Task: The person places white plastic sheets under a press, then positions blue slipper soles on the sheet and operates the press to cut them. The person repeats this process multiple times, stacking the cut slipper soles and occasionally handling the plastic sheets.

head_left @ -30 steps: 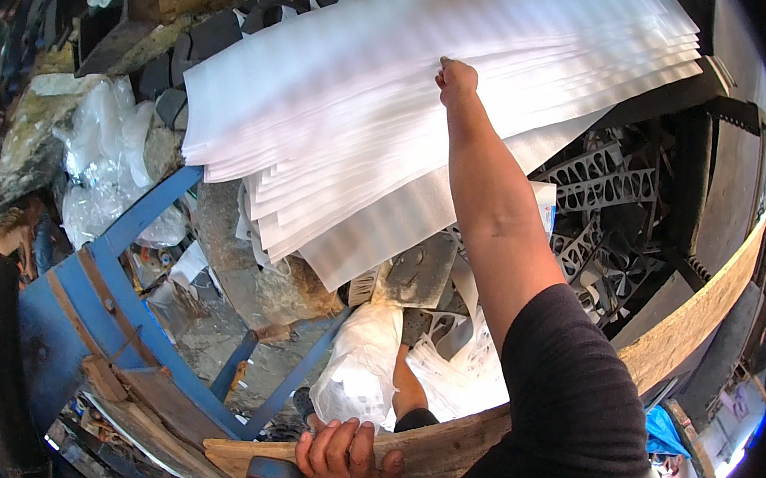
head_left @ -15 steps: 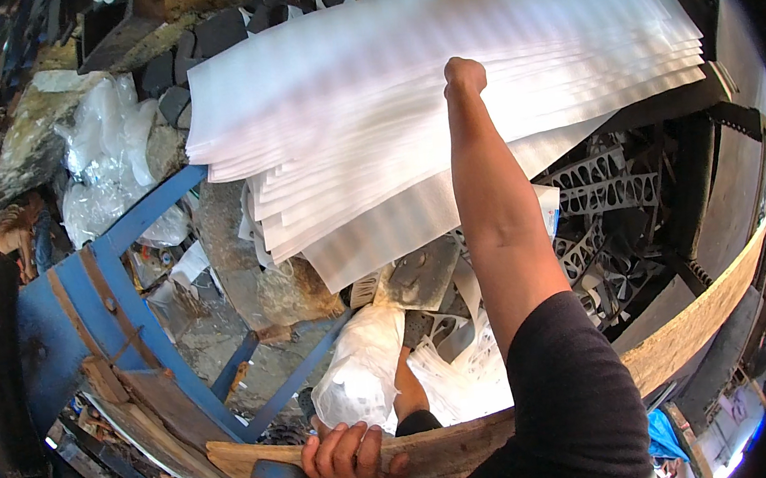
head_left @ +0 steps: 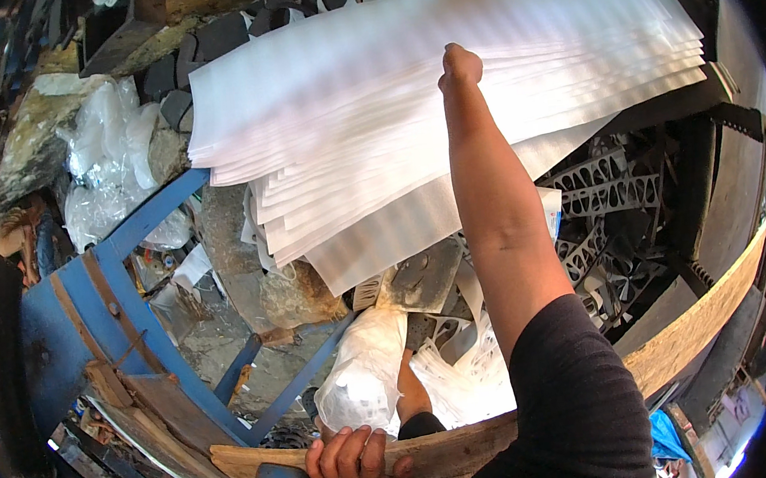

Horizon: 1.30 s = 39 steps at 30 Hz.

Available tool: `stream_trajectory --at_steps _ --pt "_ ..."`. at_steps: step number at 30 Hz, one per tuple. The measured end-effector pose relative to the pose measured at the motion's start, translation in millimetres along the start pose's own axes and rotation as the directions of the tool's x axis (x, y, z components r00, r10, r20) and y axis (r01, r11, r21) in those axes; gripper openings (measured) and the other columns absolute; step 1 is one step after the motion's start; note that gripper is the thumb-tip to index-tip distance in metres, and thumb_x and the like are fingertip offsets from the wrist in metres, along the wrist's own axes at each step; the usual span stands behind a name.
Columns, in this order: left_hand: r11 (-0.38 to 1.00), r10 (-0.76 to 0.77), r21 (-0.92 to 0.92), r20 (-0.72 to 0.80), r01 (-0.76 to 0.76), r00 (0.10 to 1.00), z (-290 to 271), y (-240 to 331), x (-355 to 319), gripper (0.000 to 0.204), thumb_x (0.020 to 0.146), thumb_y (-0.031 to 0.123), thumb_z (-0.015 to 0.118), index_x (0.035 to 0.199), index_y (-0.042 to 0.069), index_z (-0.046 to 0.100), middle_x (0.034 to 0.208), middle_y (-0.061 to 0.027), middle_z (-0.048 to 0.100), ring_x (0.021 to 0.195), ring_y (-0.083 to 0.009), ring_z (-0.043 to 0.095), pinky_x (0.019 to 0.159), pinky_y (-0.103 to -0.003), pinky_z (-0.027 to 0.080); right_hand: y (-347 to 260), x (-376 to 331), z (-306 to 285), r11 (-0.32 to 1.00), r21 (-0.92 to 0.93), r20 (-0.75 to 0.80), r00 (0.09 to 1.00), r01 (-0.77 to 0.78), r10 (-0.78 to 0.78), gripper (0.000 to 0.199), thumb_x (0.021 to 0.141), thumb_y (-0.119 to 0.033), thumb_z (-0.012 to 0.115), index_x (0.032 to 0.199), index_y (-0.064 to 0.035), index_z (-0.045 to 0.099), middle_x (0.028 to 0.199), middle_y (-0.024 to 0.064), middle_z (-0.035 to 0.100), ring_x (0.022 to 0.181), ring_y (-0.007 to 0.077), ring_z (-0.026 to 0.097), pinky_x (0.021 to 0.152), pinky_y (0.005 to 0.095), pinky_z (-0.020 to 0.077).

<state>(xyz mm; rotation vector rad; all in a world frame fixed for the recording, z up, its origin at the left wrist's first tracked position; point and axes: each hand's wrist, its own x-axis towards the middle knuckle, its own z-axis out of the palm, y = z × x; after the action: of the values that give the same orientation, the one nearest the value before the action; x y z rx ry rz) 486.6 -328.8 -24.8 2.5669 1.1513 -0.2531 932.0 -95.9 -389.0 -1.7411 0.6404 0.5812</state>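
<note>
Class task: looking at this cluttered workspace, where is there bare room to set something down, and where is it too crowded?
The broad top of the white foam sheet stack, left of the right hand, is bare. The wooden plank is free right of the sleeve. Below the stack it is crowded: plastic bags, black plastic parts, blue metal frame.

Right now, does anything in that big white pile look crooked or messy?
Yes. The stack of white foam sheets is fanned out, its lower sheets sliding past the upper ones at the left edge. The right hand rests on top of it.

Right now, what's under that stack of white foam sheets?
Below the foam sheets, the overhanging front edge shows grey plastic lattice parts, clear plastic bags and rubble. Whatever supports the stack's middle is covered. The right hand rests on top.
</note>
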Motion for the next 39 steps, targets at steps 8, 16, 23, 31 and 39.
stream_trajectory --at_steps 8,16,23,31,39 --pt "1.000 -0.001 0.011 -0.020 0.001 1.000 3 0 -1 0.045 0.095 0.054 0.046 0.110 0.013 0.060 0.103 -0.0064 0.060 0.104 -0.0263 0.056 0.103 -0.052 0.030 12 40 2 0.966 0.224 0.216 0.973 -0.130 0.080 0.067 0.082 -0.039 0.078 0.133 -0.0064 0.050 0.103 0.0106 0.060 0.087 0.0288 0.059 0.075 0.0427 0.0538" --pt "1.000 0.025 -0.018 -0.035 -0.026 0.999 -8 1 9 0.040 0.094 0.048 0.050 0.110 0.013 0.061 0.104 -0.0055 0.060 0.104 -0.0246 0.057 0.102 -0.050 0.032 -13 46 8 0.902 0.322 0.531 0.843 -0.288 0.079 0.043 0.091 -0.020 0.063 0.124 0.0040 0.049 0.119 0.0230 0.057 0.103 0.0389 0.063 0.090 0.0491 0.0576" --pt "0.996 0.005 -0.082 -0.130 -0.016 0.991 -12 7 10 0.038 0.092 0.040 0.056 0.111 0.009 0.064 0.110 -0.0083 0.061 0.108 -0.0262 0.058 0.104 -0.049 0.034 -124 -105 -30 0.915 0.376 0.581 0.806 -0.146 -0.110 0.049 0.084 -0.017 0.065 0.125 0.0032 0.049 0.120 0.0213 0.053 0.103 0.0366 0.060 0.089 0.0495 0.0561" --pt "0.974 0.037 -0.192 -0.371 -0.116 0.928 -1 2 -3 0.055 0.087 0.036 0.067 0.129 0.004 0.050 0.123 -0.0176 0.054 0.119 -0.0360 0.050 0.107 -0.053 0.032 -229 -346 -206 0.827 0.536 0.499 0.728 0.166 -0.469 0.040 0.082 -0.013 0.065 0.117 0.0019 0.053 0.107 0.0142 0.060 0.088 0.0252 0.064 0.070 0.0413 0.0560" --pt "0.845 -0.052 -0.383 -0.753 -0.373 0.656 -47 27 14 0.104 0.070 0.041 0.085 0.145 0.000 0.027 0.139 -0.0271 0.038 0.129 -0.0453 0.038 0.109 -0.055 0.030 -240 -580 -385 0.592 0.752 0.372 0.555 0.290 -0.744 0.032 0.085 -0.012 0.066 0.111 0.0007 0.053 0.105 0.0111 0.059 0.088 0.0220 0.065 0.068 0.0365 0.0576"
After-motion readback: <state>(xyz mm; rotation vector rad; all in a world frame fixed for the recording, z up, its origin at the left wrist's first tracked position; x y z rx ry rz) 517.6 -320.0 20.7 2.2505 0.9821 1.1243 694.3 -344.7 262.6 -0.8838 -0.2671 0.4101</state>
